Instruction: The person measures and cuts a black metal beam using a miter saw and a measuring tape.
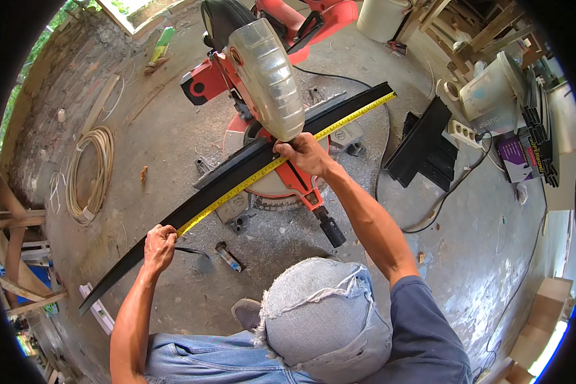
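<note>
A long black trim strip point(221, 178) lies slantwise across a red miter saw point(301, 178), its left end reaching down toward the floor. Along the strip's near edge runs the yellow blade of a tape measure point(237, 190), out to the far right end. My left hand point(159, 247) is closed around the tape's near end and the strip; the tape's case is hidden, and a dark strap hangs beside the fingers. At the saw's middle, my right hand point(308, 157) pinches the tape and strip. Just above it is the saw's ribbed translucent plastic container point(267, 80).
Several black offcuts point(422, 150) lie right of the saw, near a white power strip point(463, 133) and cables. A white bucket point(493, 89) stands behind them. To the left is a coiled hose point(91, 173). A small blue-and-white tool point(229, 256) lies before the saw.
</note>
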{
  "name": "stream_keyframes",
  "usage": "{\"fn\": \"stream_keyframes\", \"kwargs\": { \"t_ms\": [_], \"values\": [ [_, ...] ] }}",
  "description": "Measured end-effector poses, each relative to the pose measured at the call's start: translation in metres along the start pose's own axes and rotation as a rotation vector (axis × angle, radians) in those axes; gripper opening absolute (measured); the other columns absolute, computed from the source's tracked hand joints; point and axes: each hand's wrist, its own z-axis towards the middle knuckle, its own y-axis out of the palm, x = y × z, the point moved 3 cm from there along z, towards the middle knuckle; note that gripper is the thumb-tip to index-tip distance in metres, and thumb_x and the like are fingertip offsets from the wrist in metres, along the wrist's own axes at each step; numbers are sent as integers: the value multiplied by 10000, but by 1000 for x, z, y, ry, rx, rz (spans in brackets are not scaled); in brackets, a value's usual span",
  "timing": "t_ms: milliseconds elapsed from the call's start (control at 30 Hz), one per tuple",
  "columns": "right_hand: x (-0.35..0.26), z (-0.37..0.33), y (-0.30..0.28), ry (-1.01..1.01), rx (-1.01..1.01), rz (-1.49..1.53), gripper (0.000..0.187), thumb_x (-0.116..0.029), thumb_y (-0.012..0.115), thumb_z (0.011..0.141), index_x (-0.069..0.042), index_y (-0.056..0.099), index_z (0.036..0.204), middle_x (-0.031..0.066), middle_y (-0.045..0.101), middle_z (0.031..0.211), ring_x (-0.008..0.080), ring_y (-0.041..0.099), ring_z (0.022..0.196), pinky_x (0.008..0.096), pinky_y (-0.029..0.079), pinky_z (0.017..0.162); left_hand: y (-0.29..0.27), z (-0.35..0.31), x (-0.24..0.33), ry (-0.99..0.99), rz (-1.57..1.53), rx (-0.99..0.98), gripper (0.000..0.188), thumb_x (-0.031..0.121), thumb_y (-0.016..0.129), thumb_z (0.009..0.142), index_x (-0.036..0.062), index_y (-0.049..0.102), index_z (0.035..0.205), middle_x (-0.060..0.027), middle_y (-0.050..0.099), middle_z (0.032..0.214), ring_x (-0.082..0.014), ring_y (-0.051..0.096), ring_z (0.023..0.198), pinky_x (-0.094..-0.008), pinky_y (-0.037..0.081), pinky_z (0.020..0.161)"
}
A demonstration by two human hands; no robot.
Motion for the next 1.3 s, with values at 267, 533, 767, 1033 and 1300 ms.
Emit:
{"fn": "stream_keyframes", "kwargs": {
  "t_ms": [267, 533, 767, 1033, 1300],
  "values": [
    [2, 1, 0, 14, -9, -105, 238, -186, 648, 946, 48, 685, 913, 42, 405, 559, 64, 400, 554, 308, 344, 479, 0, 0, -1, 7, -16, -9, 229, 197, 588, 848, 17, 722, 897, -184, 621, 871, -358, 628, 871, -439, 492, 793],
    [5, 1, -1, -20, -21, -148, 230, -181, 642, 950, 46, 681, 947, 90, 449, 583, 82, 415, 572, 316, 376, 501, 1, 2, -3, 58, -29, 22, 262, 197, 580, 812, -18, 712, 883, -189, 604, 789, -324, 619, 779, -407, 485, 735],
    [-2, 0, -2, 61, -79, -146, 143, -110, 623, 972, 25, 667, 987, 27, 669, 811, 91, 568, 789, 284, 492, 735, -1, 3, -2, 26, -16, -32, 239, 197, 594, 845, 7, 725, 904, -187, 619, 861, -350, 629, 860, -433, 490, 789],
    [-1, 1, -2, 8, -89, -167, 141, -113, 617, 973, 25, 648, 972, 30, 646, 796, 96, 558, 778, 290, 487, 724, 0, 2, -2, 57, -38, 6, 262, 192, 578, 821, -24, 710, 890, -192, 617, 820, -320, 624, 802, -401, 484, 756],
    [-4, 0, -3, 11, -78, -160, 141, -114, 618, 964, 24, 645, 961, 26, 618, 760, 98, 536, 748, 288, 474, 690, 0, 3, -2, 43, -37, -16, 243, 194, 591, 838, -2, 722, 899, -189, 618, 838, -343, 624, 819, -424, 487, 763]
  ]
}}
